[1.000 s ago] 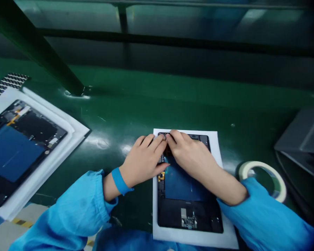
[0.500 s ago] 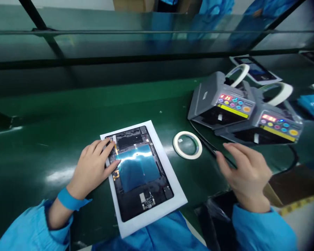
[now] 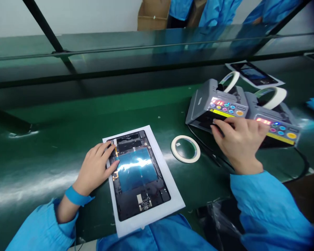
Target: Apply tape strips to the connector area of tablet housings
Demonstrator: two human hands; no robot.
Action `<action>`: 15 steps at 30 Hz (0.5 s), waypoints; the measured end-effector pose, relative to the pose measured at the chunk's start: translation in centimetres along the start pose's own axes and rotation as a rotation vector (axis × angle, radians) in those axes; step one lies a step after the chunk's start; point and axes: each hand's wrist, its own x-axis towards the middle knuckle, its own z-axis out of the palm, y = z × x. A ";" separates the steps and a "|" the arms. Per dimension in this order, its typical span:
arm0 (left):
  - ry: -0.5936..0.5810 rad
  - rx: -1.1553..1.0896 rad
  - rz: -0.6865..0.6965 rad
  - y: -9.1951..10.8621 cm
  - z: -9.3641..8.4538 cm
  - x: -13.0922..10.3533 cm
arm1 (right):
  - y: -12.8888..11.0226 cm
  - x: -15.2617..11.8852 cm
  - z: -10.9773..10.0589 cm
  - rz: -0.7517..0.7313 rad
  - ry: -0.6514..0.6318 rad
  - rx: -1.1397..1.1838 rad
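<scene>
A tablet with its back off [image 3: 157, 190] lies on a white sheet [image 3: 172, 190], its inside showing a shiny blue battery [image 3: 137, 170]. My left hand [image 3: 95, 167] rests on the tablet's left edge, fingers outstretched and thumb near the battery; it holds nothing. At the front of the left grey tape dispenser [image 3: 202, 97] is my right hand [image 3: 242, 141]. Thumb and forefinger come close together by its dark outlet. Whatever is between them is too small or hidden to make out. A roll of cream tape [image 3: 173, 150] lies flat between the tablet and the dispensers.
A second tape dispenser [image 3: 285, 120] stands against the first, with cables trailing below. Behind them lies another tablet [image 3: 258, 75] on white paper. A metal bar [image 3: 146, 73] runs along the green bench's [image 3: 75, 118] back. People in blue coats [image 3: 219, 10] and a cardboard box [image 3: 153, 15] are beyond.
My right hand has moved up and forward from beside the cables to the left dispenser's front, its fingers drawing together. My left hand stays on the tablet. The view has tilted slightly upward.
</scene>
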 end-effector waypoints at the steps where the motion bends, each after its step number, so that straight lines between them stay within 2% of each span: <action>1: 0.002 -0.004 -0.007 0.1 0.0 -0.1 | 0.2 0.0 0.1 -0.007 0.010 0.009; 4: -0.006 -0.021 -0.025 0.4 0.0 -0.2 | 0.0 0.0 -1.0 -0.016 0.041 0.065; 7: -0.028 -0.042 -0.030 0.6 0.0 -0.3 | -2.4 0.7 -3.5 0.036 0.088 0.301; 8: -0.031 -0.050 -0.032 0.6 -0.1 -0.3 | -3.6 1.2 -4.3 0.017 0.004 0.437; 9: -0.030 -0.056 -0.034 0.7 -0.1 -0.3 | -5.1 1.8 -4.9 -0.053 -0.028 0.587; 11: -0.010 -0.059 -0.038 0.8 -0.2 -0.3 | -8.1 3.1 -5.3 -0.248 -0.201 0.844; 13: 0.018 -0.052 -0.032 1.1 -0.5 -0.2 | -10.8 4.4 -4.6 -0.380 -0.287 0.933; 15: 0.037 -0.056 -0.009 1.8 -1.0 0.1 | -12.6 5.0 -3.0 -0.415 -0.321 0.909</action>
